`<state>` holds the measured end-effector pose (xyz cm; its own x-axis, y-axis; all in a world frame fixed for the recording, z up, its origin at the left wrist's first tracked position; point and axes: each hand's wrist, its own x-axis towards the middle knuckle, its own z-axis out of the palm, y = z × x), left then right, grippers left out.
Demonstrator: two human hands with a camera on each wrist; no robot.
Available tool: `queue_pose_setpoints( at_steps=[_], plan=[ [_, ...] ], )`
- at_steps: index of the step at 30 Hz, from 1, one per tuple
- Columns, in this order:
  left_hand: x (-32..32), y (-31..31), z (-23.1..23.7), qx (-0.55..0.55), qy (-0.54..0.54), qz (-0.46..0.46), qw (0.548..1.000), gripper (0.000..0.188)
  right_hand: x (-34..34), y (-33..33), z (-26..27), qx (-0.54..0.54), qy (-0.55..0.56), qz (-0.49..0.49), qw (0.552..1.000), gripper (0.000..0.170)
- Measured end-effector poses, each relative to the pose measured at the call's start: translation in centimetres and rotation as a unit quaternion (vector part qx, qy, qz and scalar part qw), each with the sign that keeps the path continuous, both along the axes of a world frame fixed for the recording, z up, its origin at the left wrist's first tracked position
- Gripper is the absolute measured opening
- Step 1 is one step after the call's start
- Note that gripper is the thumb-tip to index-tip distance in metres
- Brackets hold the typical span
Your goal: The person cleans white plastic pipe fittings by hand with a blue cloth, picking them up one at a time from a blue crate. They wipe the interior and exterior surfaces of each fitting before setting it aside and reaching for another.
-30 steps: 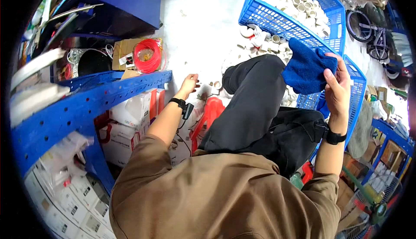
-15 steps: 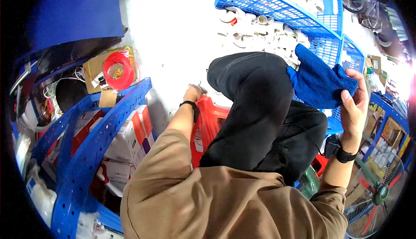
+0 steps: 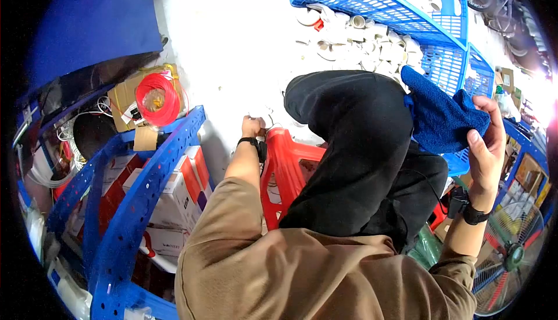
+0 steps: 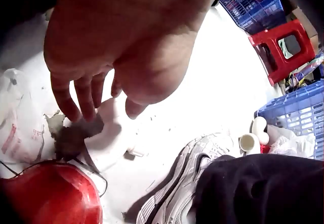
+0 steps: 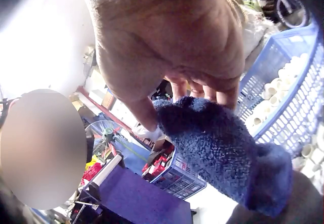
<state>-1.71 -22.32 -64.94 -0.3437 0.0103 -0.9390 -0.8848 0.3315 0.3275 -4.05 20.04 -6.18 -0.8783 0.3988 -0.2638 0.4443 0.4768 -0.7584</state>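
Note:
My left hand (image 3: 253,126) is low over the pale floor beside a red plastic stool (image 3: 285,151). In the left wrist view its thumb and fingers lie about the upper end of a white pipe fitting (image 4: 106,138), pinching it. My right hand (image 3: 487,143) is raised to the right of my knees. Between its thumb and fingers it holds a blue cloth (image 3: 444,114), which hangs loosely toward my thigh. The right wrist view shows the cloth (image 5: 212,148) bunched under the fingertips, its far end drooping.
Blue plastic crates (image 3: 372,0) hold white fittings at the back right, with a heap of fittings (image 3: 372,44) on the floor before them. Blue shelving (image 3: 145,186) with boxes stands at left. A red coil (image 3: 157,99) lies past it; a fan (image 3: 514,256) stands at right.
My left hand has gone down toward the floor beside the stool and now pinches a white fitting. The right hand keeps hold of the cloth, now farther right in the head view, which has shifted.

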Motion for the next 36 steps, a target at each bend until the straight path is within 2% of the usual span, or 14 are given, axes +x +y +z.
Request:
queue_pose_setpoints(
  at_steps=[1, 2, 5, 8, 12, 13, 17, 18, 20, 23, 26, 29, 34, 36],
  plan=[
    [0.7, -0.1, -2.0, -0.017, 0.026, 0.044, 0.999, 0.045, 0.1, 0.1, -0.1, -0.014, 0.001, -0.007, 1.0, 0.06],
    [1.4, -0.5, -3.7, -0.018, 0.027, 0.043, 0.999, 0.045, 0.1, 0.1, -0.2, -0.027, 0.003, -0.014, 1.0, 0.061],
    [2.5, -1.2, -8.5, 0.014, 0.059, -0.06, 0.996, 0.014, 0.2, -0.1, -0.1, -0.046, -0.007, -0.014, 0.999, 0.064],
    [1.0, 1.9, -0.8, -0.021, 0.059, -0.098, 0.993, 0.021, 0.1, -1.0, -0.5, -0.113, -0.022, -0.044, 0.992, 0.067],
    [1.0, 3.5, 1.4, -0.093, 0.113, -0.183, 0.972, 0.032, 0.1, -2.0, -1.7, -0.202, -0.046, -0.04, 0.978, 0.072],
    [0.7, 3.9, 1.9, -0.141, 0.112, -0.21, 0.961, 0.053, 0.1, -2.0, -1.9, -0.198, -0.081, -0.033, 0.976, 0.067],
    [-1.8, 5.4, 8.6, -0.197, 0.095, -0.236, 0.947, 0.087, 0.1, -3.4, -3.7, 0.014, -0.09, 0.087, 0.992, 0.042],
    [-2.1, 5.4, 9.0, -0.198, 0.097, -0.237, 0.946, 0.087, -0.2, -3.6, -4.0, 0.101, -0.063, 0.186, 0.975, 0.041],
    [-2.8, 4.7, 10.1, -0.181, 0.119, -0.202, 0.955, 0.081, -0.6, -4.8, -4.2, 0.182, -0.066, 0.233, 0.953, 0.045],
    [-4.3, 4.1, 13.5, -0.178, 0.263, -0.169, 0.933, 0.063, -0.5, -5.5, -5.8, 0.175, -0.048, 0.254, 0.95, 0.041],
    [-6.3, 3.2, 20.1, -0.16, 0.408, -0.168, 0.883, 0.049, -1.7, -6.5, -6.7, 0.241, 0.005, 0.263, 0.934, 0.032],
    [-8.9, 3.4, 30.9, -0.071, 0.619, -0.205, 0.755, 0.038, -3.5, -9.7, -5.5, 0.169, 0.078, 0.23, 0.955, 0.029],
    [-9.4, 3.4, 45.1, -0.036, 0.681, -0.232, 0.694, 0.038, -3.4, -16.3, -0.8, 0.085, 0.186, 0.471, 0.858, 0.033],
    [-8.7, 2.7, 49.6, 0.0, 0.69, -0.278, 0.668, 0.052, -3.6, -16.6, 0.1, 0.107, 0.18, 0.468, 0.859, 0.033]
  ],
)
